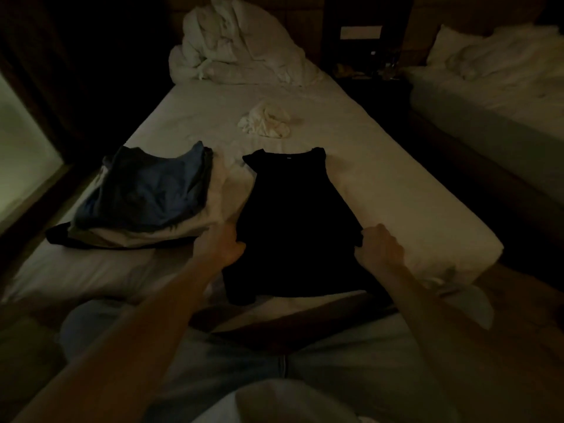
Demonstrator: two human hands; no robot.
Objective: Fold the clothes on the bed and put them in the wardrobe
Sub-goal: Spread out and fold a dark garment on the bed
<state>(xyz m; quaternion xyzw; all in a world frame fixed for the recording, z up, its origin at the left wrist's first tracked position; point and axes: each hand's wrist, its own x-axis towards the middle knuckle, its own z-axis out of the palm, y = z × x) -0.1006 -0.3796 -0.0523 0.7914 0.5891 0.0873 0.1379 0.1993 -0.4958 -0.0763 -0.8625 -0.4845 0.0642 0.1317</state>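
A: Dim bedroom. Black sleeveless top (293, 221) laid flat near the foot of the bed (396, 190), neckline toward the headboard, hem toward the camera.

B: Left hand (221, 247) at the left side seam, right hand (378, 248) at the right, each apparently pinching the fabric edge with curled fingers. Exact grip hard to read in this light.

A: Just left of the top, touching or nearly so: stack of folded clothes (137, 199), blue garment uppermost. Beyond the top, well apart: crumpled white garment (267, 120), not yet folded. Bunched duvet (232, 41) at the head of the bed.

B: Likely step: sides in toward the middle, then hem up to the neckline. Best done with fabric tugged taut first, edges kept parallel, creases pressed flat before the second fold. Finished width ideally matched to the stack.

A: Wardrobe not in view. Roughly midway by the look of it.
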